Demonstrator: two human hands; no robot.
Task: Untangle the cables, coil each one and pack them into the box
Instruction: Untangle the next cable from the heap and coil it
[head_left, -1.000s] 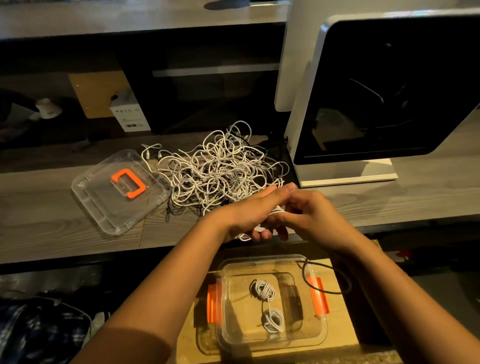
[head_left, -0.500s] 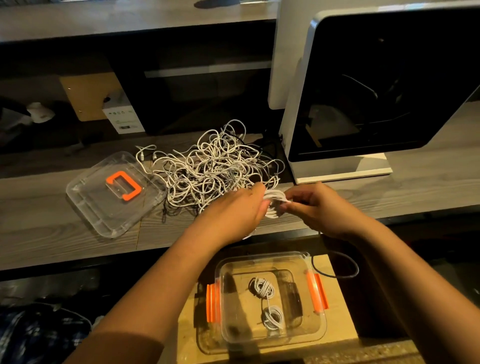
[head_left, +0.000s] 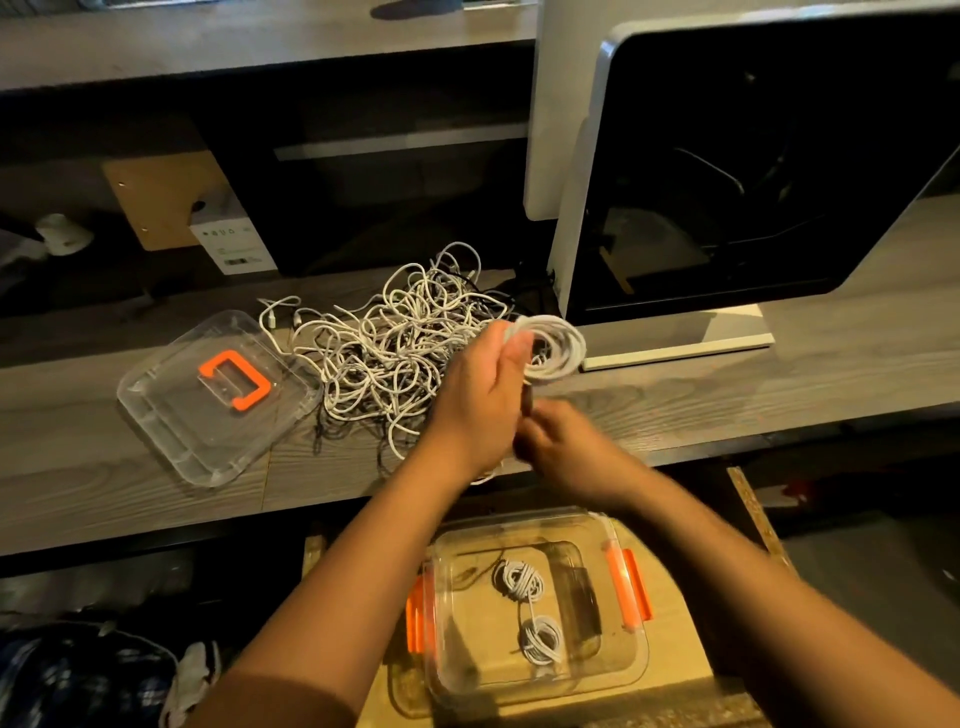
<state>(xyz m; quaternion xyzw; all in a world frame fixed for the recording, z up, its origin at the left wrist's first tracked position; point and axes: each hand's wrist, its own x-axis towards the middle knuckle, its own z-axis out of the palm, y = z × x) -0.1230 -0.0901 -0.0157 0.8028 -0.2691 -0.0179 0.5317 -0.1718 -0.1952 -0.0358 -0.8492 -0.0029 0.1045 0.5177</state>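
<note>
A tangle of white cables (head_left: 395, 343) lies on the grey wooden desk (head_left: 727, 395). My left hand (head_left: 483, 395) grips a coil of white cable (head_left: 558, 353) and holds it up just right of the tangle. Below and touching it is my right hand (head_left: 571, 452), blurred, its fingertips hidden behind the left hand. The clear box (head_left: 631, 670) with orange latches stands on a lower wooden surface under my forearms. It holds two small white coils (head_left: 519, 579) (head_left: 543, 639) and a dark item.
The clear lid (head_left: 171, 415) with an orange handle lies on the desk left of the tangle. A large white machine with a dark window (head_left: 753, 156) stands at the right rear. A small white carton (head_left: 234, 244) sits behind on a darker shelf.
My left hand has lifted the coil up and turned it so its loops face me. My right hand has dropped below the left one.
</note>
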